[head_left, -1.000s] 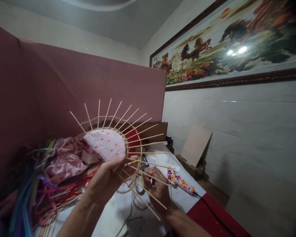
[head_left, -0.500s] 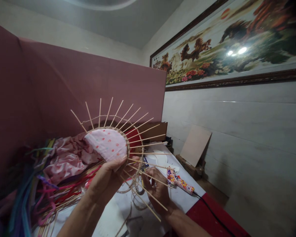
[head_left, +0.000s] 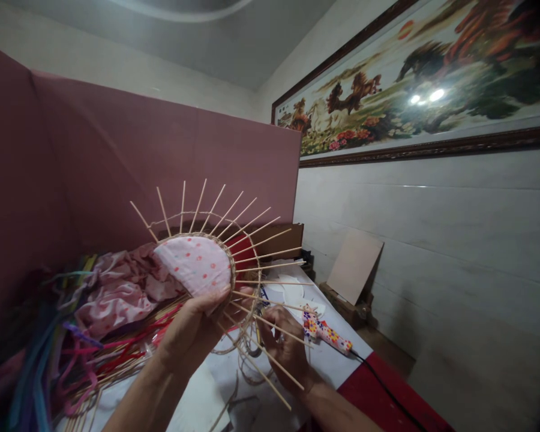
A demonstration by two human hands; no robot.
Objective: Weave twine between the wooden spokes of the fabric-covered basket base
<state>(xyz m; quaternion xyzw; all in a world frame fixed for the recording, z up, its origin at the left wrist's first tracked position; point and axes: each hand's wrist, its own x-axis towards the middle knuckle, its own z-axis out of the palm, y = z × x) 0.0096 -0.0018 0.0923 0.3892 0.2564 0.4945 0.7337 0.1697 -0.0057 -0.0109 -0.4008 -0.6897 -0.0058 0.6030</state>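
A half-round woven piece [head_left: 193, 264], its flat face covered in pink dotted cloth, is held up above the table. Thin wooden sticks [head_left: 252, 243] fan out from its curved edge. My left hand [head_left: 207, 312] grips the lower edge, thumb on the cloth face and fingers behind. A twisted cord [head_left: 257, 264] runs in a loose arc among the sticks, and its tail [head_left: 252, 369] hangs in loops below. My right hand [head_left: 285, 339] is closed at the lower sticks, its fingers pinching the cord where it meets them.
A flower-patterned glue gun [head_left: 326, 333] with a black cable lies on the white table [head_left: 346, 360], right of my hands. Crumpled pink cloth [head_left: 117, 294], colourful pipe cleaners [head_left: 40, 360] and sticks are heaped left. White cut pieces [head_left: 292, 288] lie behind. A pink panel [head_left: 175, 156] stands beyond.
Both hands and the woven piece hold almost the same pose. The view has shifted very slightly, and my right fingers have moved only a little at the cord.
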